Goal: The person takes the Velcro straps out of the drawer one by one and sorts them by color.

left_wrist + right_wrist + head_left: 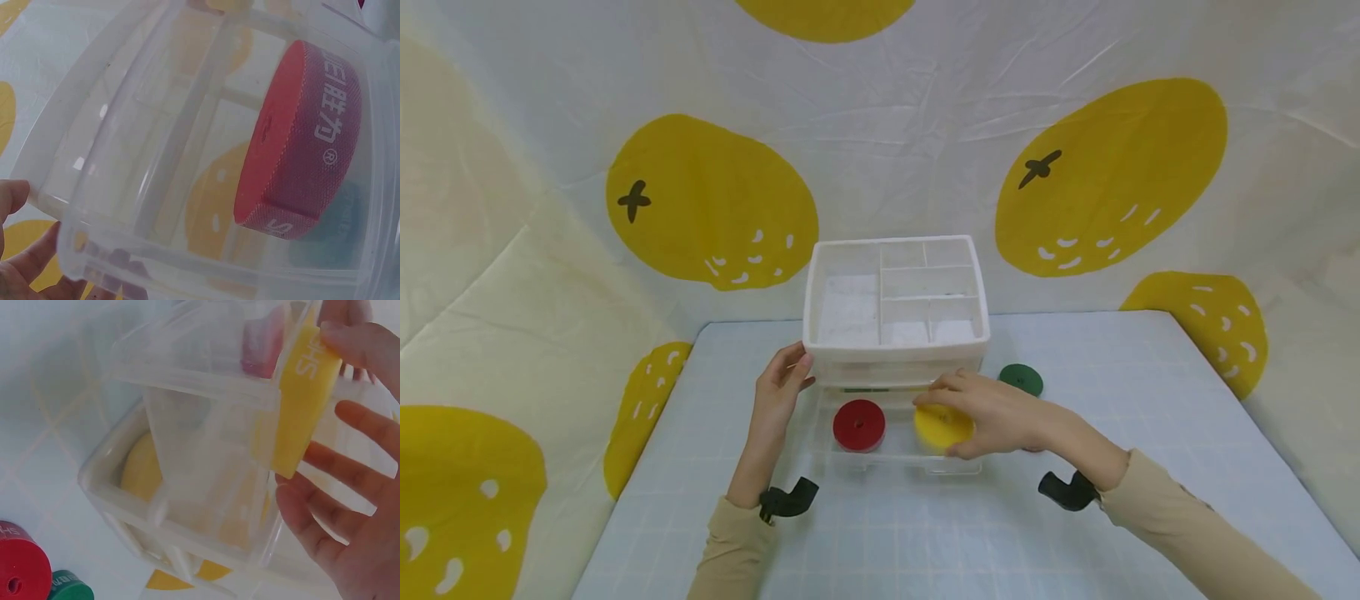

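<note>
Right hand [988, 412] had the yellow roll [942, 427] pinched between thumb and fingertips, at the open top of the clear drawer [898, 435]; couldn't tell if the roll touched the drawer floor. Left hand [778, 387] rested against the left front corner of the white box [898, 355], fingers relaxed, no roll in it. Drawer stuck out from the box front, red roll [850, 435] inside, left of the yellow one. Green roll [1021, 379] lay on the bench [880, 537] right of the box, second red roll [30, 557] near it.
</note>
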Tool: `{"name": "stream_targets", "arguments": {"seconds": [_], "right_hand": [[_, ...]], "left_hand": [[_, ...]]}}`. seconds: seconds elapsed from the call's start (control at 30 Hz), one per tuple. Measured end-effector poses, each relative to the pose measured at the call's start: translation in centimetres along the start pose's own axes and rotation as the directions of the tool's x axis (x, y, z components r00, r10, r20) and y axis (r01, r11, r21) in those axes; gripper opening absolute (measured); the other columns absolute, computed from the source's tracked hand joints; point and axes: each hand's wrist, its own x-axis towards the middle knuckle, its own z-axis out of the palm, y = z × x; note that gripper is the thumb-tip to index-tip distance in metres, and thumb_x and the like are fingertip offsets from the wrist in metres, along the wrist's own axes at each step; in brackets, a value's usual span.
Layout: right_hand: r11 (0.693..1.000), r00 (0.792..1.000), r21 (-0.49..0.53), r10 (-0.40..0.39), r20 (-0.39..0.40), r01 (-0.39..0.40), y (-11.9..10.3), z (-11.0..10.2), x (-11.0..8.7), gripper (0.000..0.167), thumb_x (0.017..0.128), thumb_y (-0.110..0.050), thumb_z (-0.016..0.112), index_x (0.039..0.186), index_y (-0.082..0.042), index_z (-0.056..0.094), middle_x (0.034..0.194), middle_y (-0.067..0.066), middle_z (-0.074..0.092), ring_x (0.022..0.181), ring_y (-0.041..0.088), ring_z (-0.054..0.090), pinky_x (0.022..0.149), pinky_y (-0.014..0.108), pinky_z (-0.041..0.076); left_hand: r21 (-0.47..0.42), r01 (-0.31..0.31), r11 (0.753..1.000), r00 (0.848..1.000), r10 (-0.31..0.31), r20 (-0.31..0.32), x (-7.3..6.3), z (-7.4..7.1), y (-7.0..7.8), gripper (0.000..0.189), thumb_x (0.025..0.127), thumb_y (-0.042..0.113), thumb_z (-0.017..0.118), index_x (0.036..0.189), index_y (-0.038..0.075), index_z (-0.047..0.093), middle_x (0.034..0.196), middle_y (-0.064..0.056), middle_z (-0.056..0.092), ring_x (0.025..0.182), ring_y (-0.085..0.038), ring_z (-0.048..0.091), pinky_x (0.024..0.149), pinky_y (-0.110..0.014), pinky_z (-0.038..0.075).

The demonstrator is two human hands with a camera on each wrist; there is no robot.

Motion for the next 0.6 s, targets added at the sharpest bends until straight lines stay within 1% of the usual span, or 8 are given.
{"name": "stream_targets", "arguments": {"seconds": [0.1, 0.17, 0.3, 0.47, 0.6], "right_hand": [[1.0, 0.999, -0.021, -0.006, -0.034, 0.005, -0.1, 0.0, -0.2, 0.065, 0.076, -0.04, 0.078, 0.134, -0.03, 0.053, 0.127, -0.011, 0.053, 0.113, 0.008, 0.047, 0.092, 0.031, 0.051], [0.999, 0.998, -0.045, -0.019, -0.062, 0.016, -0.2, 0.1, -0.4, 0.065, 0.075, -0.041, 0.078, 0.134, -0.029, 0.053, 0.126, -0.01, 0.053, 0.111, 0.008, 0.049, 0.09, 0.031, 0.051], [0.993, 0.989, -0.102, -0.066, -0.133, 0.052, -0.2, 0.2, -1.0, 0.065, 0.074, -0.043, 0.078, 0.133, -0.027, 0.054, 0.125, -0.005, 0.054, 0.11, 0.012, 0.05, 0.089, 0.032, 0.051], [0.983, 0.962, -0.156, -0.132, -0.237, 0.096, 0.1, 0.6, -2.2, 0.064, 0.073, -0.044, 0.079, 0.13, -0.026, 0.056, 0.125, -0.002, 0.056, 0.113, 0.016, 0.051, 0.092, 0.036, 0.05], [0.98, 0.943, -0.177, -0.145, -0.299, 0.094, 0.8, 1.2, -3.5, 0.065, 0.072, -0.045, 0.079, 0.131, -0.028, 0.055, 0.128, -0.002, 0.054, 0.113, 0.016, 0.05, 0.091, 0.036, 0.051]], "left_hand": [[0.004, 0.004, 1.0, 1.0, -0.004, 0.008, 0.0, -0.1, -0.1, 0.043, 0.093, 0.04, 0.061, 0.129, 0.018, 0.056, 0.129, -0.003, 0.058, 0.114, -0.019, 0.057, 0.1, -0.044, 0.049], [0.007, 0.006, 1.0, 1.0, -0.006, 0.013, 0.0, -0.1, -0.1, 0.044, 0.093, 0.041, 0.061, 0.13, 0.017, 0.055, 0.13, -0.004, 0.057, 0.116, -0.021, 0.056, 0.101, -0.045, 0.048], [0.01, 0.009, 1.0, 1.0, -0.01, 0.012, 0.1, -0.1, -0.2, 0.044, 0.093, 0.04, 0.06, 0.13, 0.017, 0.055, 0.129, -0.005, 0.057, 0.117, -0.021, 0.057, 0.101, -0.045, 0.048], [0.009, 0.007, 1.0, 1.0, -0.007, 0.007, 0.2, -0.2, -0.4, 0.043, 0.093, 0.04, 0.06, 0.129, 0.017, 0.056, 0.128, -0.004, 0.058, 0.115, -0.019, 0.057, 0.1, -0.043, 0.049], [0.008, 0.0, 1.0, 1.0, -0.001, 0.012, 0.2, -0.2, -0.3, 0.043, 0.093, 0.04, 0.06, 0.129, 0.018, 0.056, 0.129, -0.003, 0.058, 0.115, -0.018, 0.057, 0.1, -0.042, 0.05]]}}
